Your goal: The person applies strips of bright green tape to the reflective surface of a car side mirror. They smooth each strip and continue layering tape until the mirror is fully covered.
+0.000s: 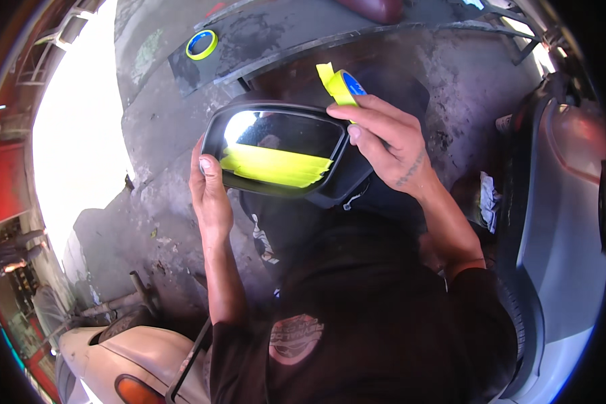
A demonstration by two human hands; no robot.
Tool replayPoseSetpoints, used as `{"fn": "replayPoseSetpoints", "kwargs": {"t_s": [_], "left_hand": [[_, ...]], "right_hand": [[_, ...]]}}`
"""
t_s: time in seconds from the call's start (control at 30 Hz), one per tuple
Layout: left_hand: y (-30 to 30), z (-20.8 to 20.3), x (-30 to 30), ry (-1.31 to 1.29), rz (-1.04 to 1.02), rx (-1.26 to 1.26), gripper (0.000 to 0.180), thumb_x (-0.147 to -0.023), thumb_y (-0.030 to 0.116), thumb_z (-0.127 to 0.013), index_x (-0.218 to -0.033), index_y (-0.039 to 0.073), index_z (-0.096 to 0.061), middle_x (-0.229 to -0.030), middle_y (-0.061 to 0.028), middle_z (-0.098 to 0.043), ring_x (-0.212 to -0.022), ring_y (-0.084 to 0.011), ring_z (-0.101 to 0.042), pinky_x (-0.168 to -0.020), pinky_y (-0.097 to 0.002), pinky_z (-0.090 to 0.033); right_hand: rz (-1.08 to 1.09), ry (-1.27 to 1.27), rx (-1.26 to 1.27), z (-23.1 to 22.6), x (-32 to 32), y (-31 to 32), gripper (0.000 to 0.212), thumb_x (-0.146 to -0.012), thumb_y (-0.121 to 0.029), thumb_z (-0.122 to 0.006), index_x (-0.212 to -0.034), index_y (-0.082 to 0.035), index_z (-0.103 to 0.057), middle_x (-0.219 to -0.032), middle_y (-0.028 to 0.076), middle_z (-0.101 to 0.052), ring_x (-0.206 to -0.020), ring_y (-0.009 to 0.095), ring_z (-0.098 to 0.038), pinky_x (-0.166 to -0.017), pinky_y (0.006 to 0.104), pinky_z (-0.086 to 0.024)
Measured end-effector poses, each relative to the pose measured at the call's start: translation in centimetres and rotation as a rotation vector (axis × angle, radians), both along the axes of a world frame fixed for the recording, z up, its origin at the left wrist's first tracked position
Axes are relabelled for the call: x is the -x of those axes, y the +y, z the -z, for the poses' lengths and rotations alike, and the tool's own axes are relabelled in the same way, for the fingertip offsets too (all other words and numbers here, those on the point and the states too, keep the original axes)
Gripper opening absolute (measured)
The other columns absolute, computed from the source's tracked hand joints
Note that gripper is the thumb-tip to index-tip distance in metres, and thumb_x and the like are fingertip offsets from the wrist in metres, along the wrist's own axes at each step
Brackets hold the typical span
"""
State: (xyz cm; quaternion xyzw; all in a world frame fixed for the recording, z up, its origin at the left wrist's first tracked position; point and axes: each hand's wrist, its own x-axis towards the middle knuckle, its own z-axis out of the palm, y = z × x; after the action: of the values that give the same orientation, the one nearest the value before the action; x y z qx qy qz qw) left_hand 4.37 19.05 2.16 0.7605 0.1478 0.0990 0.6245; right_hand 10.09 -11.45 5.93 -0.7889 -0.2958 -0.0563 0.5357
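Two grips are in use: the left hand point(213, 195) is clamped on the left end of a black-framed vehicle side mirror point(283, 128), thumb over the rim, while the right hand point(394, 145) pinches a yellow-green tape roll point(339, 86) with its loose end sticking up. The mirror is held in the air, short of the near edge of a grey surface point(269, 34). Tape strips point(276, 167) cover the lower part of its glass. With just one end firmly held, the mirror could tilt or slip; the loose tape end might fold onto itself or catch a finger, and strip edges not pressed flat could lift. Near the surface's left corner lies a second roll point(212, 50); at its far edge, a maroon object point(377, 9). Around are a stained concrete floor point(158, 222), a pale scooter point(128, 360) lower left and a silver vehicle point(562, 222) at right.
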Motion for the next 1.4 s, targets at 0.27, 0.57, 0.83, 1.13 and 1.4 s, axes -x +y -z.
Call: {"fn": "replayPoseSetpoints", "kwargs": {"t_s": [0.27, 0.57, 0.83, 1.13, 1.4], "left_hand": [[-2.6, -3.7, 1.7, -0.400, -0.237, -0.471, 0.046, -0.110, 0.023, -0.070, -0.144, -0.006, -0.062, -0.133, -0.0180, -0.066, -0.115, -0.0245, -0.066, -0.100, -0.0376, -0.055], [-5.3, -7.3, 0.6, 0.070, 0.310, 0.198, 0.028, -0.101, 0.016, -0.081, -0.119, -0.005, -0.077, -0.108, -0.0037, -0.069, -0.074, -0.0050, -0.061, -0.060, -0.0207, -0.045], [-5.4, -6.3, 0.9, 0.127, 0.325, 0.225, 0.010, -0.098, 0.002, -0.081, -0.106, -0.005, -0.078, -0.084, -0.0003, -0.070, -0.060, -0.0038, -0.056, -0.051, -0.0210, -0.042], [-4.9, -6.3, 4.1, -0.117, -0.032, -0.174, 0.006, -0.094, -0.003, -0.081, -0.097, -0.002, -0.076, -0.093, -0.0041, -0.072, -0.073, -0.0085, -0.061, -0.064, -0.0220, -0.046], [-4.7, -3.7, 4.7, -0.376, -0.179, -0.749, 0.010, -0.090, -0.004, -0.081, -0.098, 0.002, -0.078, -0.095, -0.0075, -0.071, -0.080, -0.0157, -0.063, -0.070, -0.0293, -0.049]], "right_hand": [[-0.115, 0.231, -0.425, 0.0, 2.4, -1.4, 0.063, -0.084, 0.013, -0.055, -0.146, 0.008, -0.058, -0.110, 0.018, -0.076, -0.095, 0.022, -0.073, -0.093, 0.0354, -0.056], [-0.163, -0.071, -0.058, -0.3, 2.9, -0.2, 0.070, -0.072, 0.009, -0.057, -0.140, -0.003, -0.068, -0.094, 0.017, -0.075, -0.072, 0.033, -0.071, -0.068, 0.0393, -0.056], [-0.191, -0.113, -0.040, 0.3, 3.8, 0.6, 0.070, -0.071, 0.010, -0.060, -0.138, -0.008, -0.071, -0.088, 0.012, -0.074, -0.066, 0.033, -0.067, -0.060, 0.0416, -0.054], [-0.201, -0.178, 0.133, -1.1, 4.4, 0.2, 0.058, -0.075, 0.007, -0.077, -0.133, -0.002, -0.074, -0.083, 0.008, -0.065, -0.064, 0.025, -0.064, -0.059, 0.0361, -0.054], [-0.222, -0.265, 0.523, -2.0, 6.0, -0.9, 0.057, -0.084, -0.007, -0.072, -0.141, -0.008, -0.070, -0.087, 0.007, -0.052, -0.073, 0.025, -0.059, -0.062, 0.0377, -0.053]]}}
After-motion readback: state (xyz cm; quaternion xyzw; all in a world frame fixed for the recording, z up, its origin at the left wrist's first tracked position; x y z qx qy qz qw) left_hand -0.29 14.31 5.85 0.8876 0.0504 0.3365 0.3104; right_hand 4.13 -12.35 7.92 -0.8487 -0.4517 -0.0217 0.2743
